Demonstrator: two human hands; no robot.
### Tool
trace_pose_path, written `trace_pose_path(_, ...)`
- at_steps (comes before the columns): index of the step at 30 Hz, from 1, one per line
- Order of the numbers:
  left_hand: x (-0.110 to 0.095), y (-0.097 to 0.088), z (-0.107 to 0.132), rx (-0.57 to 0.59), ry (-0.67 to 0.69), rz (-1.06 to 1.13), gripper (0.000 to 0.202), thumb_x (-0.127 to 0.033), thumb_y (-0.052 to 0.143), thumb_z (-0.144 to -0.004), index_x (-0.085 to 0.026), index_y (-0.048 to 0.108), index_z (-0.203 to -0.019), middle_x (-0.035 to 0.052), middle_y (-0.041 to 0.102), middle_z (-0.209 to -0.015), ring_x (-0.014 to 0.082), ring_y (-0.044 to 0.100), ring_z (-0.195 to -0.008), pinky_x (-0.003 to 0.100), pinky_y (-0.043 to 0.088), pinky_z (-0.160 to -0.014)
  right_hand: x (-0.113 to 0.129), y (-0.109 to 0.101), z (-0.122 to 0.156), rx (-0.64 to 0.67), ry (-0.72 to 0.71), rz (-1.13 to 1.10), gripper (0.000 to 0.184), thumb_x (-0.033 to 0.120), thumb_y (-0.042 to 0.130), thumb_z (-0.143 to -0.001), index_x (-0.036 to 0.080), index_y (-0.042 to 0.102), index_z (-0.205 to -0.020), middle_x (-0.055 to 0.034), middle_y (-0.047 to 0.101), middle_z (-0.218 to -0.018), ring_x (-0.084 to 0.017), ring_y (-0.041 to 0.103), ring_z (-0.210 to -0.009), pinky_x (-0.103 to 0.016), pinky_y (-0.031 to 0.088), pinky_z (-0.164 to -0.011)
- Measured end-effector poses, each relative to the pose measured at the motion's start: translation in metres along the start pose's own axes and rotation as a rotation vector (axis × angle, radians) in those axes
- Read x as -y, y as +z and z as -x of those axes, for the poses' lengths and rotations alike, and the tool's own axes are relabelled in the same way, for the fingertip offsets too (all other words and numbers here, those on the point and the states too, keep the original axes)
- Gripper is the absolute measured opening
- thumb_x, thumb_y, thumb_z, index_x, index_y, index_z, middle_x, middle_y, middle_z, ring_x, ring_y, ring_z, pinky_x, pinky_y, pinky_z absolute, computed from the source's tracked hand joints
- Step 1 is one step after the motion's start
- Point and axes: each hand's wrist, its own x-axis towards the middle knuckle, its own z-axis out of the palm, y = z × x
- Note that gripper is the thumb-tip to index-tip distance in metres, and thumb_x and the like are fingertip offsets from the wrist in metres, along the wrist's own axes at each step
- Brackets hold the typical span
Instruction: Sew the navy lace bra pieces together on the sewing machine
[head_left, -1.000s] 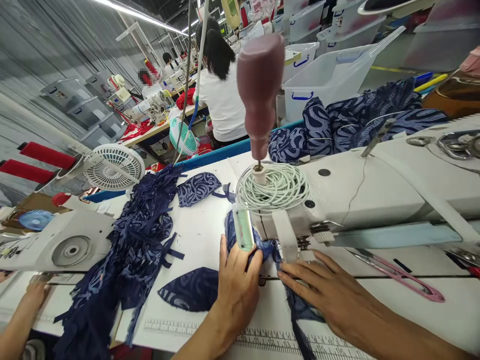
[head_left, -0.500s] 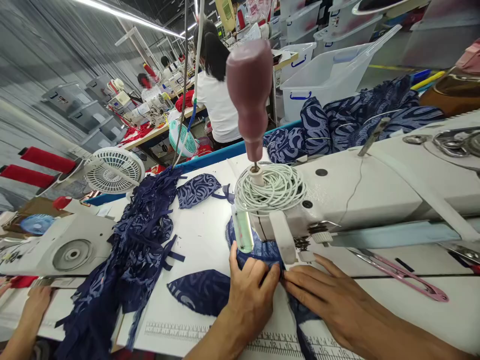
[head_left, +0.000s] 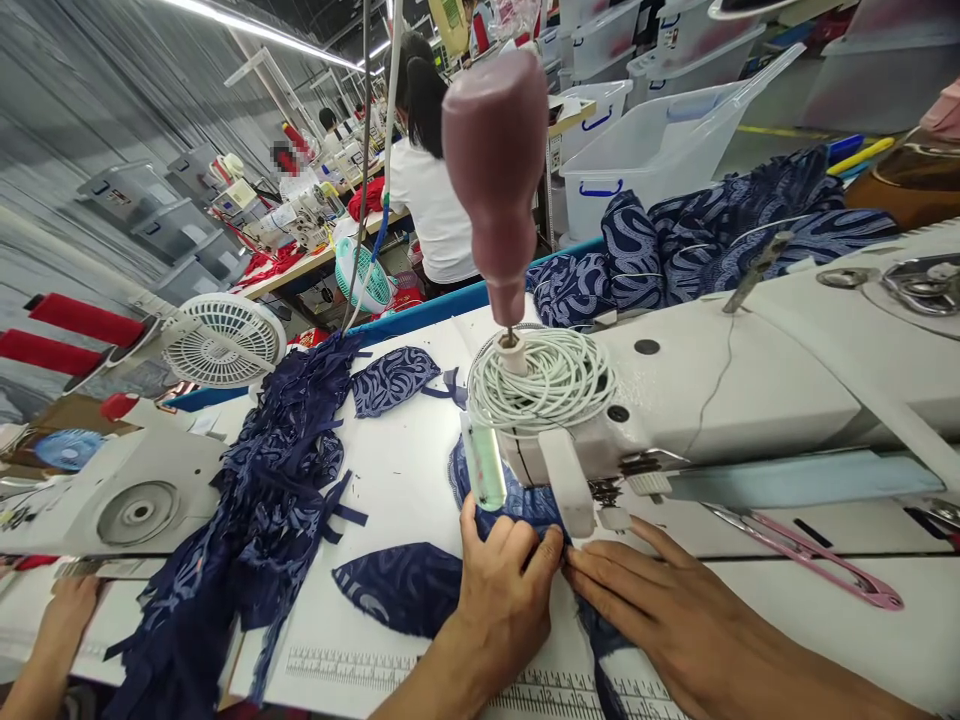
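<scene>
A navy patterned fabric piece (head_left: pixel 529 505) lies under the head of a white sewing machine (head_left: pixel 750 380). My left hand (head_left: pixel 506 590) is closed on its near edge, thumb and bent fingers pinching the cloth just left of the presser area. My right hand (head_left: pixel 660 610) lies flat with fingers stretched out, its fingertips on the fabric close to the left thumb. The right thumb is hidden. A dark fabric strip (head_left: pixel 604 650) hangs from under the right fingers toward me. The needle is hidden behind the machine head. Left of my left hand lies a navy cut piece (head_left: pixel 401 588).
Pink-handled thread snips (head_left: pixel 825 560) lie right of my hands. A dark red-handled tool (head_left: pixel 499 180) stands in coiled pale cord (head_left: pixel 547 375) on the machine. Navy scraps (head_left: pixel 277 480) heap at left, beside a co-worker's hand (head_left: pixel 67 620). Bundled fabric (head_left: pixel 675 250) lies behind.
My hands and the fabric keep almost the same places. The view has shifted slightly, and the co-worker's hand at left has moved a little.
</scene>
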Motion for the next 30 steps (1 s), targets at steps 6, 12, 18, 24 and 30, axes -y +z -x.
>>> trace_pose_path(6, -0.003, 0.002, 0.0, -0.027, 0.054, -0.043, 0.035, -0.006, 0.047, -0.093, -0.01, 0.065, -0.122, 0.0127, 0.069, -0.123, 0.0283, 0.056, -0.128, 0.05, 0.04, -0.108, -0.002, 0.0, -0.001, -0.011, -0.008, 0.01, 0.05, 0.005, 0.047, -0.07, 0.016, 0.069, -0.114, -0.0031, 0.073, -0.109, -0.018, 0.059, -0.109, -0.041, 0.008, -0.126)
trace_pose_path(12, -0.001, 0.006, -0.002, -0.049, 0.021, -0.031, 0.034, -0.004, 0.047, -0.092, -0.014, 0.066, -0.118, 0.0083, 0.073, -0.117, 0.0236, 0.063, -0.117, 0.048, 0.05, -0.101, -0.003, 0.003, -0.001, -0.022, 0.013, -0.047, 0.049, 0.007, 0.049, -0.072, 0.019, 0.068, -0.116, -0.001, 0.073, -0.11, -0.018, 0.06, -0.106, -0.041, 0.016, -0.123)
trace_pose_path(18, 0.015, 0.013, -0.013, 0.06, 0.039, -0.106, 0.037, -0.007, 0.049, -0.091, -0.02, 0.062, -0.123, 0.0092, 0.072, -0.11, 0.025, 0.068, -0.104, 0.06, 0.051, -0.102, -0.01, 0.015, 0.007, 0.039, 0.093, 0.008, 0.057, 0.006, 0.051, -0.074, 0.02, 0.064, -0.127, -0.0033, 0.071, -0.116, -0.022, 0.059, -0.104, -0.045, 0.025, -0.117)
trace_pose_path(24, 0.017, 0.006, -0.027, 0.081, 0.005, -0.126, 0.038, 0.001, 0.049, -0.082, -0.022, 0.064, -0.108, 0.0049, 0.07, -0.091, 0.0231, 0.068, -0.088, 0.057, 0.056, -0.094, -0.017, 0.023, 0.005, 0.037, 0.143, 0.011, 0.063, 0.003, 0.051, -0.071, 0.023, 0.062, -0.13, -0.0017, 0.072, -0.104, -0.025, 0.058, -0.107, -0.041, 0.036, -0.1)
trace_pose_path(30, 0.006, 0.0, -0.026, -0.013, -0.056, -0.07, 0.034, 0.0, 0.045, -0.086, -0.016, 0.064, -0.108, 0.0057, 0.067, -0.082, 0.02, 0.065, -0.073, 0.049, 0.059, -0.083, -0.013, 0.023, 0.003, 0.08, 0.156, -0.02, 0.06, 0.007, 0.054, -0.076, 0.021, 0.06, -0.134, -0.0004, 0.071, -0.094, -0.023, 0.059, -0.107, -0.042, 0.029, -0.108)
